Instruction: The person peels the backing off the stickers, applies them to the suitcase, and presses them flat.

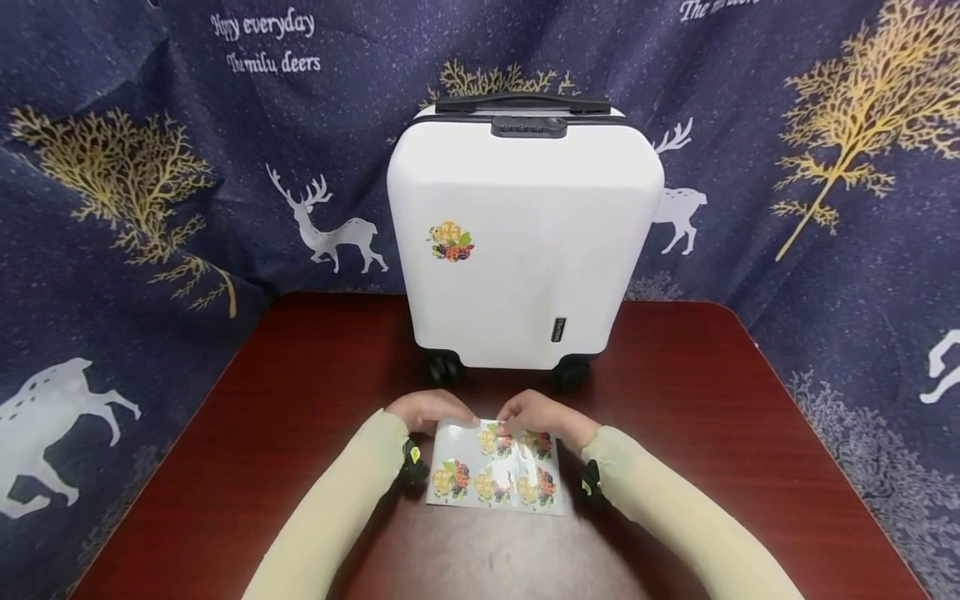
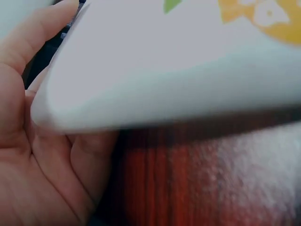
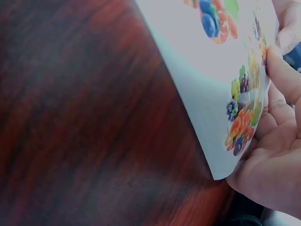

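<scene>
A white sheet of fruit stickers (image 1: 461, 446) lies between my two hands, over the table in front of the suitcase. Its upper left spot is blank, while several colourful fruit prints fill the rest. My left hand (image 1: 431, 410) holds the sheet by its upper left part, thumb on top and the other fingers beneath. With thumb and fingers at the far edge, my right hand (image 1: 543, 417) grips the sheet near an upper print. In the right wrist view the sheet bends upward along that hand. Behind it stands a white suitcase (image 1: 517, 258), bearing one fruit sticker (image 1: 451, 242) at its left.
The suitcase stands upright on black wheels (image 1: 442, 365), its black handle (image 1: 522, 103) on top. Under everything is a dark red wooden table (image 1: 315, 400). A blue cloth (image 1: 225, 150) with white deer and golden trees hangs behind and at both sides.
</scene>
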A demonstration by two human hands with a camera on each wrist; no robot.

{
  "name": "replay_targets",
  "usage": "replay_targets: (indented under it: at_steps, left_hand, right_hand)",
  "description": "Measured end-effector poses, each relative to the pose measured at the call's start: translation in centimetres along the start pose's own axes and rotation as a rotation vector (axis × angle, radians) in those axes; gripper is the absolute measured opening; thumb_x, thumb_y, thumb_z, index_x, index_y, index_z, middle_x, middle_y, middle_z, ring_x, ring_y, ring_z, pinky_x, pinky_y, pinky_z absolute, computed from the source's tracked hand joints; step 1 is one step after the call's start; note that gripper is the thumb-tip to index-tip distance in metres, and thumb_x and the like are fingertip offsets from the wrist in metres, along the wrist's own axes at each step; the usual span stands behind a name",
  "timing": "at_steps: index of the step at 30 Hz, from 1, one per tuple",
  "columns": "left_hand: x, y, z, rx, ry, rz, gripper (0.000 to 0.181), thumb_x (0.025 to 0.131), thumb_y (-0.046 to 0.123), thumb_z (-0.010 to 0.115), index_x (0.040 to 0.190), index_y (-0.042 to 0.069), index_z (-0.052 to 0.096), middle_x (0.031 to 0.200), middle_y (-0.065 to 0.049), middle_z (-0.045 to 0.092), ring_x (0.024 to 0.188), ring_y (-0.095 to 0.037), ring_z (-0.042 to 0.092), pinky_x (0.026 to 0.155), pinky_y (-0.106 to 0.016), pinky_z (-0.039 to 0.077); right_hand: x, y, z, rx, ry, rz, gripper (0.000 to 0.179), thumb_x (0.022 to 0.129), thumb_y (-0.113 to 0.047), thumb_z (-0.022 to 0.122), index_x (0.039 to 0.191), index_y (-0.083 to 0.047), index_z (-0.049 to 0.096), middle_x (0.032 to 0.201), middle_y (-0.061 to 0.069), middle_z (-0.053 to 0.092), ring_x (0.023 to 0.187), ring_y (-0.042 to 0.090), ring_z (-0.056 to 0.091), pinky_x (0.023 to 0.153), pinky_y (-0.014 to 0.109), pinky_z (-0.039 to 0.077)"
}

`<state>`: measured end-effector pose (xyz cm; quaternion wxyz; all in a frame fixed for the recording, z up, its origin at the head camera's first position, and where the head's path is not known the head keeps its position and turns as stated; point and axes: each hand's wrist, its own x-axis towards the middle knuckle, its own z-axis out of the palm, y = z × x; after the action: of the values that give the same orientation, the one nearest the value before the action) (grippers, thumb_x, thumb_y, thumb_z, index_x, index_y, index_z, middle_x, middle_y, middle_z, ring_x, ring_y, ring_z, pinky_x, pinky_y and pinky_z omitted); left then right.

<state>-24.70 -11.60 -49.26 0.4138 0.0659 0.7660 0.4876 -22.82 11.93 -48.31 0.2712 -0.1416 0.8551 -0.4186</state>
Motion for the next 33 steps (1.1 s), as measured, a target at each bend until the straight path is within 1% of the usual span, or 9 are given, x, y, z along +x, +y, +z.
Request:
replay_targets:
  at_steps: [4,7,11,14,18,26,28,31,33]
  left_hand:
    - [0.0,0.2,0.3,0.054,0.004,-0.008,0.032,0.089,0.026,0.072,0.108,0.000,0.076,0.085,-0.003,0.075,0.075,-0.011,0.069,0.069,-0.026,0.060]
    - [-0.1,0.2,0.3,0.070,0.011,-0.013,0.032,0.089,0.025,0.072,0.108,0.000,0.076,0.085,-0.003,0.074,0.074,-0.011,0.068,0.069,-0.025,0.060]
    - [-0.3,-0.1,0.2,0.040,0.021,-0.025,0.031,0.089,0.023,0.071,0.109,-0.002,0.075,0.084,-0.002,0.073,0.074,-0.010,0.067,0.069,-0.023,0.058]
    - [-0.3,-0.2,0.1,0.022,0.025,-0.029,0.030,0.090,0.022,0.070,0.108,-0.002,0.075,0.084,-0.001,0.072,0.074,-0.010,0.065,0.068,-0.023,0.057]
    - [0.0,-0.1,0.1,0.001,0.026,-0.024,0.025,0.090,0.021,0.069,0.104,0.001,0.075,0.082,0.001,0.070,0.073,-0.010,0.064,0.068,-0.024,0.057]
    - [0.4,0.4,0.2,-0.029,0.024,-0.040,0.025,0.090,0.021,0.068,0.103,0.001,0.073,0.083,-0.002,0.070,0.074,-0.011,0.067,0.068,-0.025,0.059]
    - [0.5,0.4,0.2,-0.034,0.016,-0.043,0.023,0.090,0.021,0.067,0.100,0.001,0.072,0.083,-0.002,0.070,0.074,-0.011,0.067,0.068,-0.024,0.058]
    - [0.7,0.5,0.2,-0.041,0.005,-0.038,0.018,0.091,0.017,0.065,0.096,0.001,0.072,0.081,-0.002,0.069,0.072,-0.010,0.066,0.066,-0.023,0.058]
    - [0.8,0.5,0.2,-0.060,0.009,-0.045,0.016,0.091,0.015,0.065,0.096,0.001,0.072,0.080,-0.002,0.069,0.072,-0.010,0.065,0.066,-0.022,0.057]
  right_hand:
    - [0.0,0.2,0.4,0.001,0.001,-0.008,0.019,0.089,-0.015,0.077,0.100,0.001,0.077,0.088,0.005,0.076,0.073,0.007,0.061,0.068,0.019,0.052]
    - [-0.1,0.0,0.5,0.002,-0.022,-0.022,0.023,0.089,-0.015,0.077,0.106,0.001,0.075,0.093,0.007,0.075,0.078,0.007,0.061,0.071,0.019,0.051]
    - [0.1,-0.5,0.6,-0.003,-0.065,-0.061,0.029,0.092,-0.017,0.075,0.114,0.001,0.070,0.102,0.012,0.074,0.084,0.008,0.062,0.076,0.019,0.050]
    - [0.3,-0.9,0.6,-0.017,-0.073,-0.107,0.027,0.093,-0.015,0.072,0.114,0.001,0.067,0.106,0.015,0.074,0.087,0.008,0.063,0.079,0.019,0.051]
    - [0.7,-1.2,0.6,-0.010,-0.055,-0.142,0.021,0.092,-0.008,0.072,0.110,0.001,0.065,0.104,0.016,0.073,0.086,0.008,0.063,0.078,0.019,0.051]
    - [0.9,-1.2,0.6,-0.002,-0.013,-0.122,0.014,0.091,-0.001,0.072,0.104,0.000,0.070,0.095,0.011,0.074,0.079,0.007,0.059,0.074,0.018,0.049]
    - [0.7,-1.2,0.7,-0.007,-0.002,-0.120,0.014,0.090,0.000,0.072,0.104,0.000,0.071,0.094,0.011,0.074,0.079,0.007,0.058,0.074,0.017,0.048]
    - [0.5,-1.4,0.8,-0.032,0.016,-0.139,0.014,0.089,0.000,0.073,0.103,0.000,0.072,0.094,0.012,0.074,0.079,0.007,0.058,0.074,0.018,0.049]
    - [0.5,-1.4,0.7,-0.058,0.036,-0.147,0.013,0.089,-0.001,0.074,0.102,-0.001,0.074,0.094,0.012,0.075,0.080,0.007,0.059,0.074,0.018,0.049]
